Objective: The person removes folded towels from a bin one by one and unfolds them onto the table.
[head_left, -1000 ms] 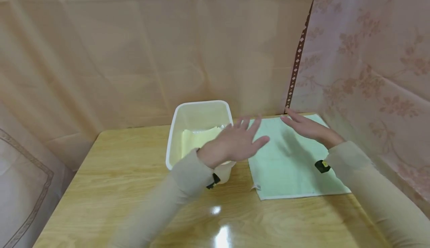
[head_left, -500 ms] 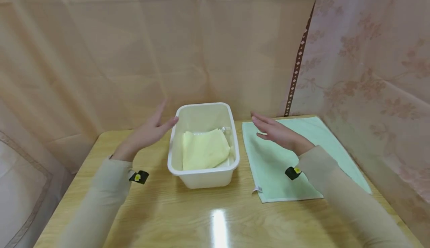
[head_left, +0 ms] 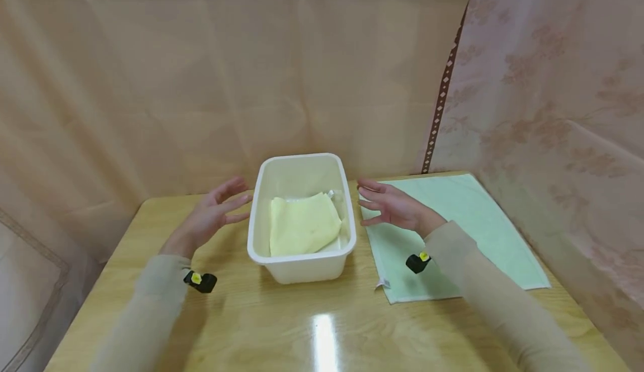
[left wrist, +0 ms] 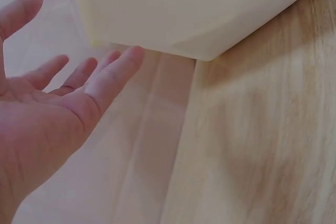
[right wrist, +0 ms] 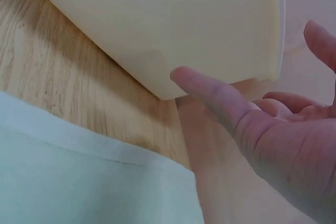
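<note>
A white plastic basin [head_left: 308,271] stands on the table in the head view, with a folded pale yellow cloth [head_left: 302,225] lying inside it. To its left is my left hand [head_left: 208,215], fingers spread and loosely bent, close to the side wall and holding nothing. My right hand [head_left: 394,207] hovers off the opposite side, its fingertips near the rim and nothing in its grasp. Both wrist views show the basin's outer wall [left wrist: 157,9] by the fingers; whether any fingertip touches it I cannot tell. A light green towel [head_left: 453,238] lies flat below my right hand.
The wooden table [head_left: 261,327] carries the basin near its back edge, with a beige curtain [head_left: 226,81] hanging right behind. A pinkish flowered curtain [head_left: 563,109] closes off the right side. A small white label [head_left: 383,283] sticks out at the towel's front left corner.
My left hand has swung left from over the basin's right side to beyond its left side, then lowered. My right hand has come left and down toward the basin. The basin has hardly moved.
</note>
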Action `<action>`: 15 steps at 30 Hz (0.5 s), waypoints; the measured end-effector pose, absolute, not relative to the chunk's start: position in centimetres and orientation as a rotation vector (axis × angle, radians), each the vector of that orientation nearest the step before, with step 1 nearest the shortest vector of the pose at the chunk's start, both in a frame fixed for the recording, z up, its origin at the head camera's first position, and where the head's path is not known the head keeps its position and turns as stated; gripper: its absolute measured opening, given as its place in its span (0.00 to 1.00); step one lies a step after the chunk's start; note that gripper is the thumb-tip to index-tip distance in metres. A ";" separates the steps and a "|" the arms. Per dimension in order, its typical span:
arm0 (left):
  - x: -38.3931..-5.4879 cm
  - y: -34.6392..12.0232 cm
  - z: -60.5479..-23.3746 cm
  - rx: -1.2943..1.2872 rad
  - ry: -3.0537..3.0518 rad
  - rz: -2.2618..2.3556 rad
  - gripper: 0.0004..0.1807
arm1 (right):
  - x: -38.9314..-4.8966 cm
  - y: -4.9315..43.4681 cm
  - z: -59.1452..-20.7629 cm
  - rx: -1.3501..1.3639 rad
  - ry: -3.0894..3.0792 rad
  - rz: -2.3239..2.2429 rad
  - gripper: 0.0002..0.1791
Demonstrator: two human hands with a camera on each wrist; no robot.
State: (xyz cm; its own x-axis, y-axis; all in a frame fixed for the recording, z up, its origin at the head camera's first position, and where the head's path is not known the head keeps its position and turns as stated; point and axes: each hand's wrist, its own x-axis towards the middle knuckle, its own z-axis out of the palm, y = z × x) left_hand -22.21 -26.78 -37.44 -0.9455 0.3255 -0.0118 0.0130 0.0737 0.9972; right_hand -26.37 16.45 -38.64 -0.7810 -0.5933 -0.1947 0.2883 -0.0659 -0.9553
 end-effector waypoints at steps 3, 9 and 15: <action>-22.3 -26.8 -38.3 0.374 2.055 1.954 0.37 | -26.2 16.1 -39.1 -0.331 1.557 -1.906 0.40; -22.8 -26.6 -39.3 0.440 1.851 1.987 0.34 | -26.1 15.3 -39.3 -0.403 1.461 -1.882 0.39; -22.9 -26.5 -39.9 0.494 1.769 1.975 0.34 | -26.0 14.3 -39.6 -0.456 1.408 -1.875 0.39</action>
State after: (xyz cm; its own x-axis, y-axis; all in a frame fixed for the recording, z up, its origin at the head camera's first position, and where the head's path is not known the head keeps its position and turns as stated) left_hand -22.88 -26.46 -39.89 -0.8387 0.5439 -0.0268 -0.0864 -0.0842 0.9927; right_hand -26.01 14.25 -39.58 -0.6666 -0.7314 -0.1440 0.3422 -0.1287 -0.9308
